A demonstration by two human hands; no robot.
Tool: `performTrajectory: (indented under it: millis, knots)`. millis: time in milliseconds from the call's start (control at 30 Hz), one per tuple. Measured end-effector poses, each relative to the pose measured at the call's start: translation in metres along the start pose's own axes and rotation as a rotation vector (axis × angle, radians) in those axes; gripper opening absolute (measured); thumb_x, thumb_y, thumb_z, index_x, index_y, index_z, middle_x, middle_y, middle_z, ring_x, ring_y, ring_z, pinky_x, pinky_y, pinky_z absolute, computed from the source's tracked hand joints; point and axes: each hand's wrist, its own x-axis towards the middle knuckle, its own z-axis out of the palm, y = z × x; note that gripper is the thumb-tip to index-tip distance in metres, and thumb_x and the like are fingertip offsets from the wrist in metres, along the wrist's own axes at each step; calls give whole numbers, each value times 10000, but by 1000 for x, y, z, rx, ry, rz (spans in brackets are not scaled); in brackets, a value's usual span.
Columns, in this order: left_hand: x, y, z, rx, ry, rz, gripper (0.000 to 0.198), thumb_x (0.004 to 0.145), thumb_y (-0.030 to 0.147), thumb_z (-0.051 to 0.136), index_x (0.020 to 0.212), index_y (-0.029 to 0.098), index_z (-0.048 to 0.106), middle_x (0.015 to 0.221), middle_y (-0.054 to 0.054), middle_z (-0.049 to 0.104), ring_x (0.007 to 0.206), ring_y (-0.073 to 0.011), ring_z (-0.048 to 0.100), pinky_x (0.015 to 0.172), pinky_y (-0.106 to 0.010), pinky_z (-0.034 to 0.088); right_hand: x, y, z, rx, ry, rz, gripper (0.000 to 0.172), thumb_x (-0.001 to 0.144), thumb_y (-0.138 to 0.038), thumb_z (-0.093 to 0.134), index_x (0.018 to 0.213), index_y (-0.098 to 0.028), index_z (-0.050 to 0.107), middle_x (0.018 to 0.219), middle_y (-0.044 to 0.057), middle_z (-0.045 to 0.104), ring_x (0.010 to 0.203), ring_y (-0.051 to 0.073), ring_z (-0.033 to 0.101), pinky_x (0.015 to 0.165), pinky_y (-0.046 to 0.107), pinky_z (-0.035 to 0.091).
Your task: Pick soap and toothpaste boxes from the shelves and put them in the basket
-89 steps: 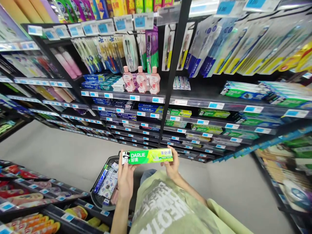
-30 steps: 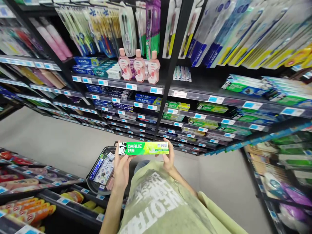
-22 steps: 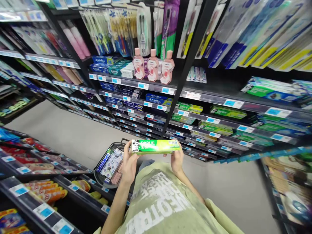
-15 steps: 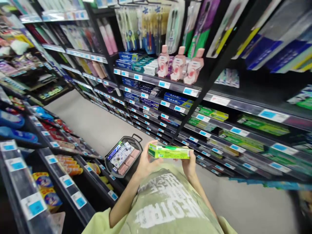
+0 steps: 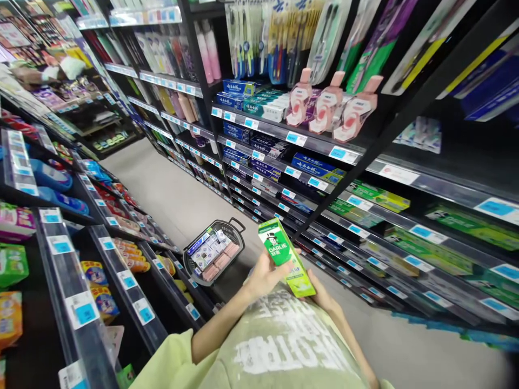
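A green and yellow-green toothpaste box marked DARLIE is held in front of my chest, its broad front turned up toward me. My left hand grips it from the left side, thumb lying across the front. At the lower right edge, my right hand holds the box too; most of its fingers are hidden behind it. Left of my hands, a dark shopping basket with several packages in it stands low beside the left shelf.
Shelves of toothpaste boxes run along the right, with pink mouthwash bottles and hanging toothbrushes above. On the left, shelf edges with price tags come close. Between them a grey aisle floor leads away.
The toothpaste box has turned from lying sideways, narrow side showing, to slanting away from me with its front visible. My left hand shifted right along with it, and the view swung left.
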Motion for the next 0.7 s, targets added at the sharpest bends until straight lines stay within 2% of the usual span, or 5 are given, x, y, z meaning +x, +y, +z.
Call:
performTrajectory:
  millis: [100, 200, 333, 500, 700]
  knots:
    - [0, -7, 1, 13, -65, -23, 463, 807, 345, 802, 1194, 159, 630, 1255, -153, 710, 1097, -288, 693, 967, -430, 541, -1, -4, 1, 91, -69, 40, 771, 767, -907, 388, 587, -202, 643, 385, 3, 445, 355, 122, 351, 423, 287, 291]
    - [3, -9, 0, 6, -20, -41, 391, 781, 369, 820, 1061, 130, 688, 1098, -137, 758, 1012, -282, 710, 940, -416, 545, -2, -8, 1, 138, -89, -47, 803, 699, -956, 330, 630, -218, 641, 302, -29, 340, 326, 144, 333, 408, 288, 297]
    - [6, -8, -1, 2, 114, -23, 386, 735, 374, 852, 992, 137, 687, 1025, -106, 763, 956, -252, 705, 907, -391, 547, 1, -11, -1, 141, -133, -52, 791, 640, -949, 368, 721, -215, 648, 286, -47, 362, 303, 150, 327, 399, 290, 328]
    - [7, -5, -3, 49, 157, -17, 411, 735, 418, 843, 997, 150, 676, 1019, -100, 754, 968, -244, 693, 904, -377, 542, 3, -14, 2, 109, -148, -48, 777, 652, -936, 352, 755, -228, 656, 280, -50, 368, 305, 165, 351, 398, 301, 350]
    - [8, -11, -11, 2, 134, 4, 416, 844, 509, 726, 1106, 192, 662, 1096, -104, 748, 1042, -268, 695, 930, -393, 534, -6, -33, 13, -111, 109, -177, 657, 749, -852, 510, 909, -246, 708, 418, 1, 548, 440, 214, 510, 443, 344, 454]
